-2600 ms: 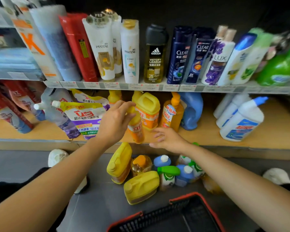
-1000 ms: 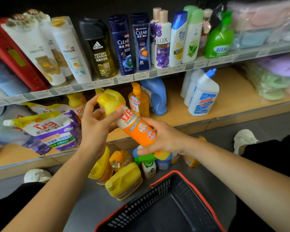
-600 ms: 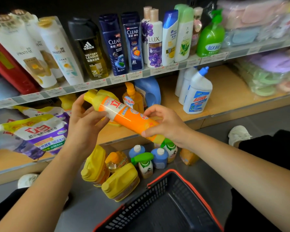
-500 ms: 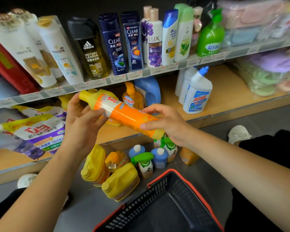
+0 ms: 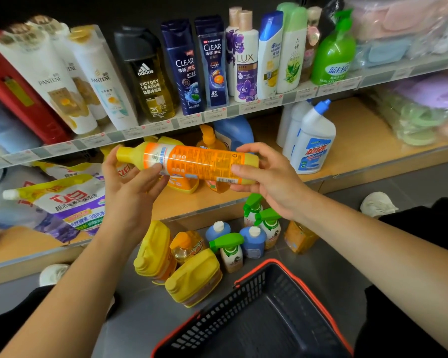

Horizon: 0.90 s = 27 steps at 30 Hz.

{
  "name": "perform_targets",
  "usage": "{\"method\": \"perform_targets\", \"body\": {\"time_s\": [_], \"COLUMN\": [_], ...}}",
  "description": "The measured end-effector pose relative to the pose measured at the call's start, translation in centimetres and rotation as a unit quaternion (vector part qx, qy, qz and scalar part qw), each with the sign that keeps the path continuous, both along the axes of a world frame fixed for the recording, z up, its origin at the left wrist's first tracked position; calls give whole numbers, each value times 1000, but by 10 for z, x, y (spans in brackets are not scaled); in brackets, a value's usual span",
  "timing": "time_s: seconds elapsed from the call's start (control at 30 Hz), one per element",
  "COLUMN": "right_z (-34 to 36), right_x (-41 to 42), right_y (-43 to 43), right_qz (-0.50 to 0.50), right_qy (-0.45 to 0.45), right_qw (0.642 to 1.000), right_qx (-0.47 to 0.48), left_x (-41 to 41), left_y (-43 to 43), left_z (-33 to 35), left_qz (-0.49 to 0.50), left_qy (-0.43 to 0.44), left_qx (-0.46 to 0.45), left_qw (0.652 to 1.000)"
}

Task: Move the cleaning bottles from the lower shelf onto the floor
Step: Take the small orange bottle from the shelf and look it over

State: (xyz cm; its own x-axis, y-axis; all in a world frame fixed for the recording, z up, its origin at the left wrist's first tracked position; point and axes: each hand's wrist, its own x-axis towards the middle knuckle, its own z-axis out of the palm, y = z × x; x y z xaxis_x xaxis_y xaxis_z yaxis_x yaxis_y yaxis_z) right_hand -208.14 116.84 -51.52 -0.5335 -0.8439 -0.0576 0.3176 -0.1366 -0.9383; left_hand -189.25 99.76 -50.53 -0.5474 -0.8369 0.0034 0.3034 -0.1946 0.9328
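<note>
Two hands clamped on one glossy, cylindrical orange bottle (image 5: 199,162): left hand (image 5: 132,184) near yellow neck, right hand (image 5: 274,179) at base. Earlier tilted; now level, barcode showing.

Shop aisle, toiletries and household section. Printed price labels (image 5: 190,119) run along the shelf edge (image 5: 114,136); branded shampoo bottles (image 5: 184,68) faced in a row; cleaning bottles (image 5: 313,146) below; shopping basket (image 5: 230,313) on the floor (image 5: 140,319).

A single head-worn view is given, aimed forward and down from close range at the lower shelf (image 5: 352,130), with the floor (image 5: 140,319) taken in beneath.
</note>
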Motion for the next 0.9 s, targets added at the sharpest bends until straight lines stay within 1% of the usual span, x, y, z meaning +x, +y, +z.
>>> {"method": "perform_targets", "body": {"time_s": [0.17,0.3,0.4,0.47,0.53,0.73,0.83,0.9], "right_z": [-1,-5,-4,-2,-1,-4,-9,-11], "right_x": [4,3,1,1,2,8,7,5], "right_y": [0,-1,0,1,1,1,-3,-5], "right_qz": [1,-15,-10,-11,-7,49,55,42], "right_qy": [11,66,26,24,48,74,90,131], "right_qw": [1000,998,1000,1000,998,987,984,980], "right_qx": [-12,-3,-9,13,47,131,147,144], "left_x": [1,1,3,5,5,8,8,8], "left_y": [3,7,6,4,2,-1,3,9], "left_z": [1,1,1,1,0,2,4,6], "left_qz": [14,40,29,23,11,-5,21,34], "left_qy": [9,5,11,17,25,56,41,5], "left_qx": [7,2,-2,-2,-1,5,-24,-84], "left_qw": [1000,999,1000,1000,1000,998,999,996]}}
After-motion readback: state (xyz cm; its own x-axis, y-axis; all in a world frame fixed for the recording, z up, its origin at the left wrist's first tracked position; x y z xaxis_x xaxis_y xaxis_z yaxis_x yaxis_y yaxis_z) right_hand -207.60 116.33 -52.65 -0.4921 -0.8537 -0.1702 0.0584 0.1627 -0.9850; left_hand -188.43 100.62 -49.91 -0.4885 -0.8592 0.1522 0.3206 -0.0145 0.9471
